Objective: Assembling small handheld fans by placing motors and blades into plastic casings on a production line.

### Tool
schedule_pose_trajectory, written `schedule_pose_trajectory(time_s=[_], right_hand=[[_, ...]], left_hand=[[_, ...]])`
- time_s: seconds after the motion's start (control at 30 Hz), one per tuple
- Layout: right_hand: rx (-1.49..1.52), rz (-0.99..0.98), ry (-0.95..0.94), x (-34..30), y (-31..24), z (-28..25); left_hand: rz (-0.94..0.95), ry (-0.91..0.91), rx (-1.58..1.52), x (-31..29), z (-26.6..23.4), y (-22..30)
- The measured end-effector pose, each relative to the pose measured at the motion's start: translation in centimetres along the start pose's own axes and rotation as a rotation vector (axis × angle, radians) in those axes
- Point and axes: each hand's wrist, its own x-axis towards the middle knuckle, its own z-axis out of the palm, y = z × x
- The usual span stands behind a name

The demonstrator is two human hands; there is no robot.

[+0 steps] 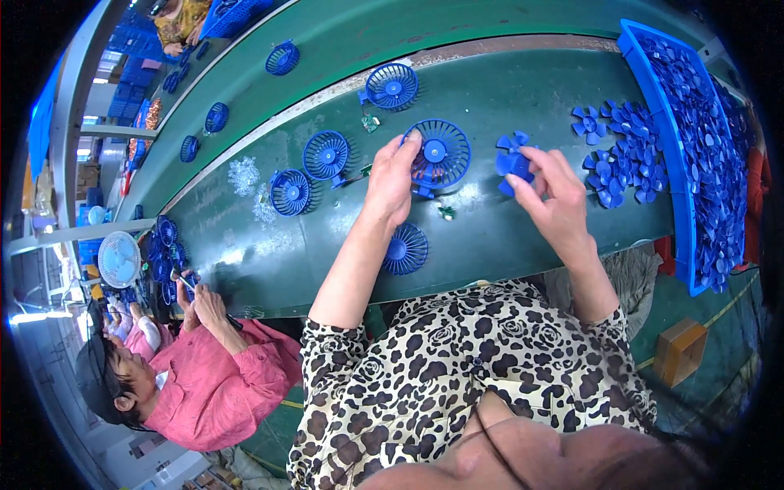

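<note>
1. Fan cage (445, 135): deep blue, hub included.
2. Fan blade (517, 167): solid blue.
3. Loose blades (627, 167): the same blue.
4. Tray (671, 155): brighter, lighter blue.
5. Table (523, 224): dark green.
6. Circuit board (370, 123): green with pale specks.
7. Wearer's shirt (445, 355): cream, printed with black-and-grey animal blotches and outlined roses.
8. Co-worker's shirt (220, 396): pink; cap (95, 384): blackish.
9. Carton (680, 351): orange-brown.
10. Floor (723, 336): green, yellow-striped.

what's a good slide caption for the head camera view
Left hand holding a blue fan cage, right hand a blue fan blade, over a green bench.
</note>
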Motion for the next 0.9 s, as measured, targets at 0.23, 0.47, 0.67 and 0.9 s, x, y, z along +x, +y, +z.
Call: schedule_pose_trajectory(time_s=[0.23,0.47,0.67,0.9], right_hand=[[-0.208,-0.314,-0.182,1.6,-4.3,2.0],[-0.199,-0.330,-0.194,-1.1,-3.1,4.2],[-0.041,-0.301,-0.021,-0.2,-4.4,2.3],[0.278,0.189,-0.511,0.7,-0.9,2.8]], left_hand=[[-0.022,-0.011,-0.185,-3.6,1.7,-1.1],[0.219,0.034,0.145,-6.2,2.0,-3.2],[0.368,0.036,0.264,-7.8,0.8,-1.5],[0.455,0.013,0.684,-6.7,1.4,-2.1]])
